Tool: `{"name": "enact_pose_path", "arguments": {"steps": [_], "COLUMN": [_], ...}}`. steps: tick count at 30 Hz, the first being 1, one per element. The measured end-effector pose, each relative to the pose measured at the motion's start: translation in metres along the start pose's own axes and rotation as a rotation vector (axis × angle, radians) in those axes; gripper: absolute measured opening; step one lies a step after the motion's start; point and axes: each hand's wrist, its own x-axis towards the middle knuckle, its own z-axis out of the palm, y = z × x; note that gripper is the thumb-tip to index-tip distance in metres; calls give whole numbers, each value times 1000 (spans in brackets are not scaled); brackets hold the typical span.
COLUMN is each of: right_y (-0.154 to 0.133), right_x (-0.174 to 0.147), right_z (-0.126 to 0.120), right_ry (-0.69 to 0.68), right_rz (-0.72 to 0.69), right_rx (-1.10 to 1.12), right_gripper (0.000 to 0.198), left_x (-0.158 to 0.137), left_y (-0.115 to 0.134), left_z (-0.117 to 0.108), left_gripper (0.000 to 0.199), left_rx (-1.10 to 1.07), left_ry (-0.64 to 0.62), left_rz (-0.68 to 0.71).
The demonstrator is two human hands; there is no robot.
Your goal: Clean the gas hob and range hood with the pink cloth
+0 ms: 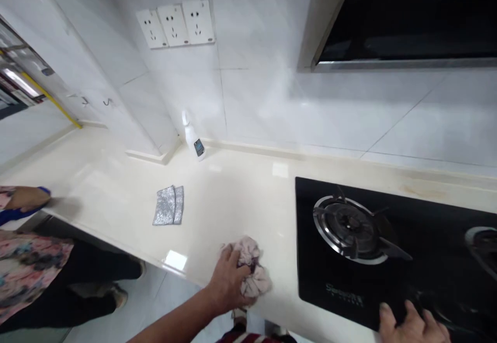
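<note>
My left hand (pixel 228 283) is closed round a crumpled pale pink cloth (pixel 257 282), which presses on the cream countertop (pixel 236 187) near its front edge. Spread fingers of my right hand (pixel 413 326) rest on the front edge of the black glass gas stove (pixel 322 275); the lower part of that hand is cut off by the frame. Left of the cloth lies a folded silvery grey cloth (pixel 167 205). Against the back wall stands a white spray bottle (pixel 194 138) with a dark label.
A round burner (pixel 349 224) with a metal pan support sits on the stove. Above it juts a black range hood (pixel 407 22). Wall sockets (pixel 174 24) are at upper left. At the far left, another person's hand (pixel 29 198) with something blue is at the counter.
</note>
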Motion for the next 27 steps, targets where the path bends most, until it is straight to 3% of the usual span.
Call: {"name": "enact_pose_path", "arguments": {"steps": [5,8,10,12,14,16,19,21,24,27], "right_y": [10,11,11,11,10,9,10,12,16,16], "right_x": [-1,-1,-1,-2,-2,-1,1,2,1,1], "right_z": [3,4,4,4,3,3,5,6,6,5], "right_ry": [-40,-19,0,-10,-52,-77,-40,-29,-79,-95], "right_rz": [11,5,1,-1,17,29,25,20,16,14], "right_rx": [14,32,41,49,39,25,27,25,-10,-31], "right_gripper": [67,69,69,71,74,75,68,65,67,71], "left_x": [-69,-83,-77,-60,-36,-9,20,27,22,7], "left_y": [-17,-29,-37,-37,-30,-21,-17,-27,-44,-42], "left_z": [-45,-77,-100,-120,-131,-130,-113,-98,-78,-61], "left_gripper": [45,41,36,37,48,59,61,50,35,29], "left_rx": [11,-202,-548,-919,-1211,-1351,-1076,-787,-435,-218], "left_ry": [-120,-304,-444,-421,-310,-286,-254,-159,-2,132], "left_rz": [-259,-492,-633,-705,-662,-547,-471,-471,-435,-348]}}
